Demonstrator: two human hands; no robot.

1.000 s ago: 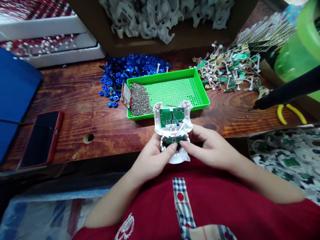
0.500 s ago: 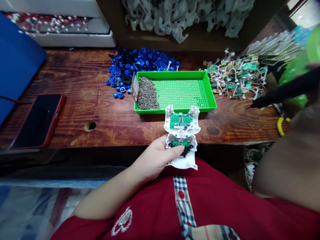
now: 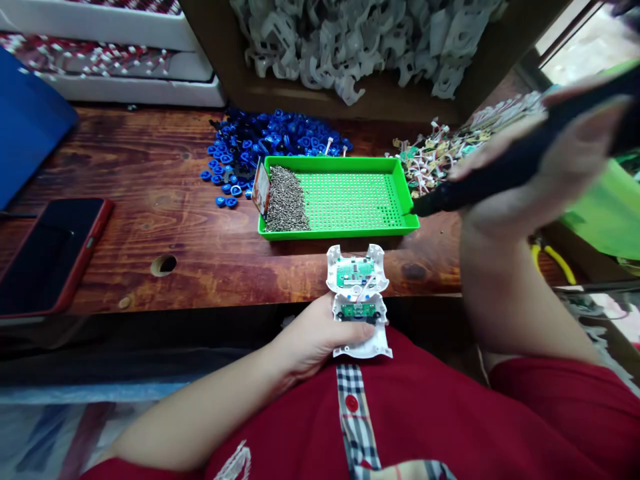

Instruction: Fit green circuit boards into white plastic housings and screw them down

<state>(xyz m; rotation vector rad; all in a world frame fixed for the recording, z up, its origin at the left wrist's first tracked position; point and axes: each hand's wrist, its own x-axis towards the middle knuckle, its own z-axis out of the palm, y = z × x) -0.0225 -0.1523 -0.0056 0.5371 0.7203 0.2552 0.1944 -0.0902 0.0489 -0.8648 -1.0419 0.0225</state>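
My left hand [image 3: 320,333] is closed on a white plastic housing [image 3: 367,343], its thumb lying over a black part inside. A small green circuit board [image 3: 357,311] sits in that housing. Joined to it by thin wires, a second white shell [image 3: 333,273] with a larger green board [image 3: 353,272] rests just beyond, near the table's front edge. My right hand [image 3: 540,163], somewhat blurred, is wrapped round a black electric screwdriver [image 3: 500,170]. The driver points left, its tip near the right end of a green tray [image 3: 340,234] that holds a heap of small screws [image 3: 287,200].
Blue buttons [image 3: 280,133] lie heaped behind the tray, and small wired boards [image 3: 430,160] at its right. A box of whitish plastic parts [image 3: 345,47] stands at the back. A phone [image 3: 53,253] lies left, yellow-handled pliers [image 3: 555,260] right. The table has a hole [image 3: 163,265].
My right hand has let go of the housing, taken hold of the hanging screwdriver and brought it left towards the tray. My left hand still holds the housing.
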